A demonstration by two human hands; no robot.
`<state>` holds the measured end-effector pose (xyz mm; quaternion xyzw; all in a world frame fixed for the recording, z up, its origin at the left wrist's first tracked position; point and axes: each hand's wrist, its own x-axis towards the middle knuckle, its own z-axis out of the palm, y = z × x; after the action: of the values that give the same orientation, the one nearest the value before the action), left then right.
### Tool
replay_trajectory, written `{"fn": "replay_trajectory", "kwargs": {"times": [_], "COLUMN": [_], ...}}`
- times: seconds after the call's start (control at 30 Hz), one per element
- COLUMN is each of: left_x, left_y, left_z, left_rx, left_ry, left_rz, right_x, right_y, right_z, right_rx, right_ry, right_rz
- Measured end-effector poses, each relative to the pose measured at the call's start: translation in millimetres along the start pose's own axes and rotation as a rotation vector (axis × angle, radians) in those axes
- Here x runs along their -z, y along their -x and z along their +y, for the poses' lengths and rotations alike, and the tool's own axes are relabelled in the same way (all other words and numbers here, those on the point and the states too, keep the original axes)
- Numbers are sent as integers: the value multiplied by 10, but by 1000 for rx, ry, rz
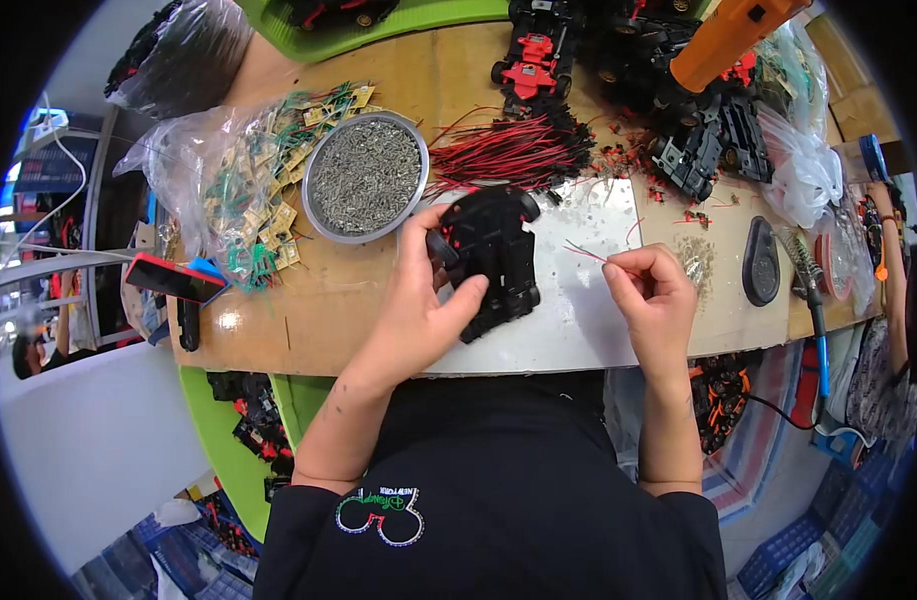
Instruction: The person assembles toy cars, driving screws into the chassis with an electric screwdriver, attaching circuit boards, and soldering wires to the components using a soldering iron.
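My left hand is closed around a black toy car chassis, tilted above the white board. Its thumb lies along the near side of the chassis. To the right, my right hand pinches thin wires between thumb and forefinger, their free ends pointing left toward the chassis. The wires and the chassis are apart. Just beyond the chassis lies a bundle of red and black wires. Left of it stands a round bowl full of small screws.
Circuit boards with green wires spill from a plastic bag at left. A soldering iron and a black oval object are at right. Car chassis crowd the back right under an orange post. A phone stands left.
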<state>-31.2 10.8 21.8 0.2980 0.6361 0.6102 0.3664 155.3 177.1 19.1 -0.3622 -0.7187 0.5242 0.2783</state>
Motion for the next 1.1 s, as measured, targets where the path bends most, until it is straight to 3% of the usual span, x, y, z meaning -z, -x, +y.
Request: {"fn": "replay_trajectory", "kwargs": {"times": [0.1, 0.3, 0.37, 0.47, 1.1], "left_x": [20, -6, -11, -30, -48], "left_y": [-15, 42, 78, 117, 116], "left_z": [-24, -84, -107, -114, -203], "left_rx": [128, 262, 322, 314, 239], "left_ry": [33, 472, 681, 680, 620], "left_rz": [16, 4, -26, -21, -53], "right_x": [-111, -443, -531, -627, -717], "right_y": [54, 166, 175, 160, 120], "right_z": [-108, -279, -282, -287, -295], "right_rx": [116, 541, 578, 661, 593], "right_ry": [25, 215, 231, 336, 421], "right_rz": [7, -74, -73, -68, -96]}}
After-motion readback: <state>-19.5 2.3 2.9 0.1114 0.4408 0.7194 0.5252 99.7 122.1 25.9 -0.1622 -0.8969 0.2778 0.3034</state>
